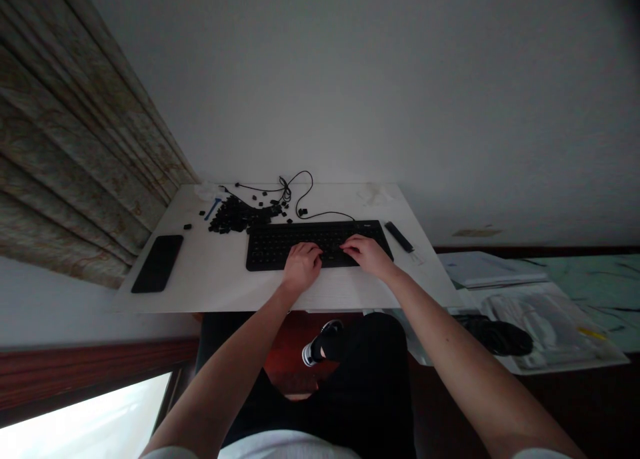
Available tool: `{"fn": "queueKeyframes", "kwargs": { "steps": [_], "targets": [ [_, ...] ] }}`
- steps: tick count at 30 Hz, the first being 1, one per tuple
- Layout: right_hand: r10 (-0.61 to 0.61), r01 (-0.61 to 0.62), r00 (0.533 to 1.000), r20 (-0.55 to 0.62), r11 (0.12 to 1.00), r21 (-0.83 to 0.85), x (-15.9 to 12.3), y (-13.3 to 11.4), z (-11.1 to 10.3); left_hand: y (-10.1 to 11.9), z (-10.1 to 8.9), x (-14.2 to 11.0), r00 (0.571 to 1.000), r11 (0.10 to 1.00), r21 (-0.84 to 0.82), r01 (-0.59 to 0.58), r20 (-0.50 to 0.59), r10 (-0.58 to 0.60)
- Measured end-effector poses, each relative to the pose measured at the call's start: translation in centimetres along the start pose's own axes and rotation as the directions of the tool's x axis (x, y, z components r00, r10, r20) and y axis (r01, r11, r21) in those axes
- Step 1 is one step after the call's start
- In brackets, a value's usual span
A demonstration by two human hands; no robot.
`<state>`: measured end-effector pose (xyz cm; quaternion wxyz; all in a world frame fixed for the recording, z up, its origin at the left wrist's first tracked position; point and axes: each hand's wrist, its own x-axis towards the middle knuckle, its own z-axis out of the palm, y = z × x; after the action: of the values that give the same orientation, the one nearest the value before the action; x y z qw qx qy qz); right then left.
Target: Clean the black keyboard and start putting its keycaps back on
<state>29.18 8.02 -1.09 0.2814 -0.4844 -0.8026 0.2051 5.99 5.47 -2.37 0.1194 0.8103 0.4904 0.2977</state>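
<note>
A black keyboard (270, 249) lies on the white table under both of my hands. My left hand (303, 265) rests over its middle, fingers curled and pressed together; whatever may be in them is hidden. Just to the right, my right hand (369, 253) is closed in a pinch above the keys, its fingertips pointing toward the left hand. What it pinches, if anything, is too small to make out. Behind the keyboard's left end spreads a pile of loose black keycaps (237, 215). A blue tool (213, 209) lies at the pile's left edge.
A black phone (158, 264) lies at the table's left. A black cable (313, 185) loops behind the keyboard. Right of it sits a dark narrow bar (399, 237). A curtain (85, 132) hangs at left; papers (490, 269) and a plastic bag (540, 325) lie beyond the table's right edge.
</note>
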Motion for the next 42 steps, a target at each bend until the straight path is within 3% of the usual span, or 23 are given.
{"fn": "queueKeyframes", "kwargs": {
  "steps": [18,26,33,37,42],
  "targets": [
    [-0.052,0.058,0.997,0.065,0.994,-0.095,-0.2,-1.0,0.1,-0.2,0.3,0.0,1.000,0.999,0.028,-0.017,-0.007,0.017],
    [-0.010,0.035,0.993,0.115,0.976,-0.216,-0.2,-2.1,0.0,0.4,0.9,0.1,0.964,0.967,0.054,-0.249,0.110,0.242],
    [-0.001,0.006,0.998,0.069,0.998,-0.064,-0.2,-1.1,0.1,0.5,0.8,3.6,0.988,0.997,-0.074,-0.006,0.155,0.017],
    [0.104,-0.103,0.995,0.005,0.989,0.109,0.0,0.3,0.1,0.1,0.4,5.0,0.976,0.983,-0.182,0.027,0.218,0.013],
    [0.128,-0.130,0.991,0.027,0.986,0.101,0.4,0.9,-0.1,-0.1,0.4,5.0,0.978,0.980,-0.196,0.030,0.210,0.012]
  ]
}}
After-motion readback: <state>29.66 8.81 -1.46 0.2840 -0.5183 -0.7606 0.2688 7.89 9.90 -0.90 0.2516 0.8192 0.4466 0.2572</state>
